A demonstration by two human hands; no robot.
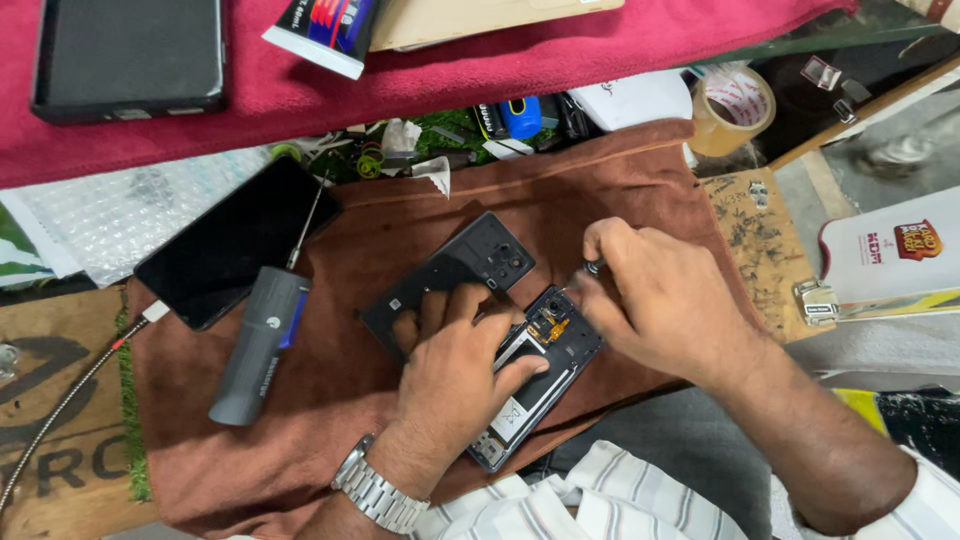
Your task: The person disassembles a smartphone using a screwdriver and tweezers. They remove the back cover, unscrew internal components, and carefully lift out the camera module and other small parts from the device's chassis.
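Observation:
My left hand [455, 365] presses flat on an opened phone [565, 345], whose insides and battery show, pinning it to a brown cloth [330, 390]. My right hand [655, 300] grips a small screwdriver [590, 268] with its tip at the phone's upper end, near a small orange part. The phone's detached black back cover [450, 270] lies just above my left hand, partly under its fingers.
A grey electric screwdriver [255, 345] lies on the cloth at left. Beside it a black phone [235, 240] lies screen up with a cable plugged in. A tape roll [735, 105], small tools and a red cloth [500, 50] with another dark phone [125, 55] sit at the back.

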